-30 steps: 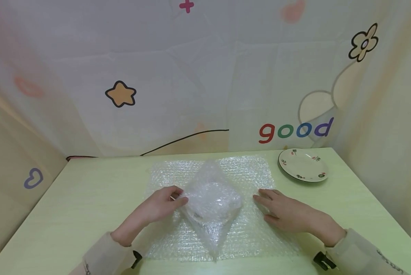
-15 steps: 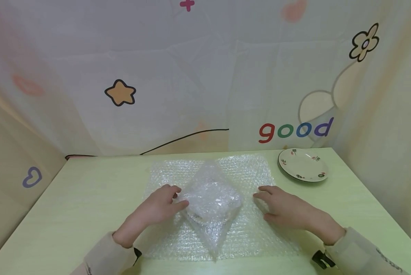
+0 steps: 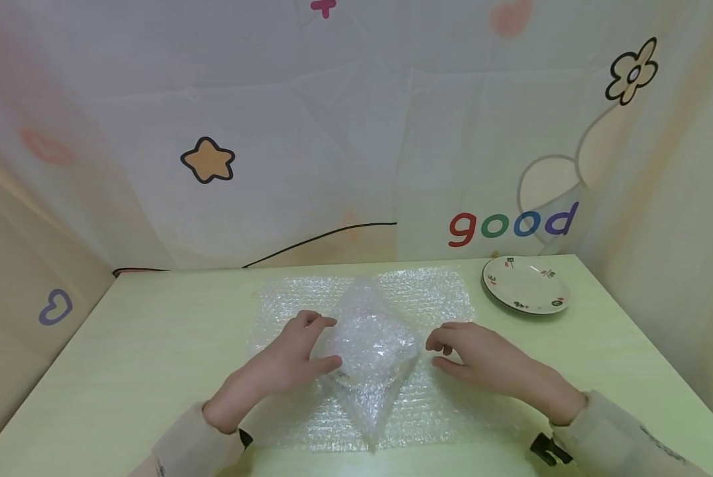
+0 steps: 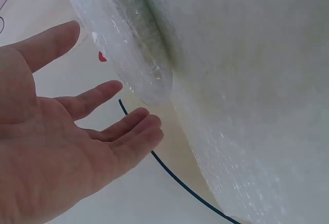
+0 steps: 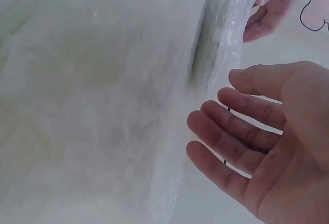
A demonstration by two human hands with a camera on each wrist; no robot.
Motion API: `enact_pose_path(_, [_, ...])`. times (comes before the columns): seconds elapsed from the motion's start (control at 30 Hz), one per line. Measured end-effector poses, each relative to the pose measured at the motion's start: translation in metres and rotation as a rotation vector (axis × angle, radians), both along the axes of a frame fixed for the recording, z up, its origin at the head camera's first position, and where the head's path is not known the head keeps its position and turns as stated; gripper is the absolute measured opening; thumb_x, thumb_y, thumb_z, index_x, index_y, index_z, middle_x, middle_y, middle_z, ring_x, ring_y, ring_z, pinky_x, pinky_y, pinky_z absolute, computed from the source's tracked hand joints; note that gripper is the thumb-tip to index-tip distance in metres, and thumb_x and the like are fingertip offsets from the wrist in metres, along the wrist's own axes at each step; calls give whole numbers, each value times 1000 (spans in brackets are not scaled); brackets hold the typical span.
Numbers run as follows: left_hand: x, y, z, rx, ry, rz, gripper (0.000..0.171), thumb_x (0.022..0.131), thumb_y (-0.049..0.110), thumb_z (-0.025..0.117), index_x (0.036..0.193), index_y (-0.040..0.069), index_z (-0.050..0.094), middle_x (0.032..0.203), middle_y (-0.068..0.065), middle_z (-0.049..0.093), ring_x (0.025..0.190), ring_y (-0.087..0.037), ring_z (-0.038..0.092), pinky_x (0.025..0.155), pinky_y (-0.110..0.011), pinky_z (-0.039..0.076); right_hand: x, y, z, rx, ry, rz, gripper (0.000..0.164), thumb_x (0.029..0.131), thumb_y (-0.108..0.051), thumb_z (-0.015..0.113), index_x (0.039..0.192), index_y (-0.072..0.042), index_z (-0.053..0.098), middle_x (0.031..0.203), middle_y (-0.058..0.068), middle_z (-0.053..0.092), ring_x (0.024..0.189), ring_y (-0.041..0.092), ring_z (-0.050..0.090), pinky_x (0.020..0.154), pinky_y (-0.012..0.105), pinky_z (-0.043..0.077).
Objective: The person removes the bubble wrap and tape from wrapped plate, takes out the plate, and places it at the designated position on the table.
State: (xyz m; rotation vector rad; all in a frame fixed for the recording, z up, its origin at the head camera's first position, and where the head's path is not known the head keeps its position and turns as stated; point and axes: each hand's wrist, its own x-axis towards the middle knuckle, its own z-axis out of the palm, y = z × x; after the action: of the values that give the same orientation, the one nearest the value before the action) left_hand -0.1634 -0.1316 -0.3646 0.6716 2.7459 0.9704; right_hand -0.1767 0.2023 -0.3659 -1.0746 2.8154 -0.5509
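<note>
A bundle folded in clear bubble wrap [image 3: 371,338] lies mid-table, a pale, rounded, dish-like shape inside it. The folded wrap points toward the front and the back, and its contents are blurred by the plastic. Under it spreads a larger bubble wrap sheet [image 3: 285,421]. At the bundle's left edge is my left hand [image 3: 293,351], thumb and fingers apart, fingertips overlapping the wrap in the head view. The left wrist view shows the palm holding nothing. Just right of the bundle, my right hand [image 3: 478,354] has loosely bent fingers over the sheet, and it too holds nothing.
Floral-rimmed plates [image 3: 526,285], stacked, sit at the table's back right corner. A printed curtain [image 3: 309,165] hangs behind the pale green table [image 3: 154,331] and along both sides. Black clips [image 3: 550,450] show by the sleeve cuffs.
My left hand has shifted right and slightly up, further over the bundle's edge. My right hand has come left, closer to the bundle. The bundle and the plates stay in place.
</note>
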Motion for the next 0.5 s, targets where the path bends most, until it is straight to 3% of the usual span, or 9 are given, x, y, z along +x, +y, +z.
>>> enact_pose_path(0.3, [0, 8, 0, 5, 53, -89, 53, 100, 24, 69, 144, -1, 51, 152, -24, 38, 134, -40, 45, 107, -55, 43, 5, -15, 3, -68, -69, 19, 8, 96, -15, 74, 93, -21, 70, 82, -18, 60, 77, 8, 56, 71, 27, 52])
enact_pose_path(0.5, [0, 11, 0, -16, 74, -150, 52, 100, 23, 70, 144, 0, 52, 154, -23, 38, 140, -41, 41, 112, -56, 38, 8, -24, 1, -93, -72, 22, 9, 95, -15, 75, 89, -19, 71, 76, -18, 59, 69, 4, 53, 65, 24, 51])
